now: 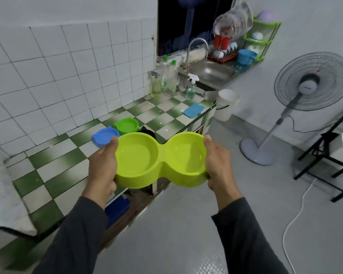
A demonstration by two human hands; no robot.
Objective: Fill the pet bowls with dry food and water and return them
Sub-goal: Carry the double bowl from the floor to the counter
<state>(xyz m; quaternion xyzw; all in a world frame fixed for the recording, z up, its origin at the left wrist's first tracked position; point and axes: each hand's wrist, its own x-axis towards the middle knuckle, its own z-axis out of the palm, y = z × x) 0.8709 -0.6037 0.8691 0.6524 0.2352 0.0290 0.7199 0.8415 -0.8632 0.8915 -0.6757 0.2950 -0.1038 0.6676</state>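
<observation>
**Kitchen: double bowl held off counter**

Green-and-white checkered counter (53, 167) runs toward a steel sink (212, 73). Lime double pet bowl (160, 161) is gripped at both ends, in the air off the counter edge: left hand (103, 165) is curled round one end, right hand (218, 165) round the other. Both wells look empty. Blue bowl (105, 136) and green bowl (126, 125) are seen on the counter behind.

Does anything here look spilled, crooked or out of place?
Nothing stands out. Both hands, left and right, hold the double bowl level; both wells look empty. On the counter a blue bowl and a green bowl sit upright, and the cloth lies flat.
</observation>
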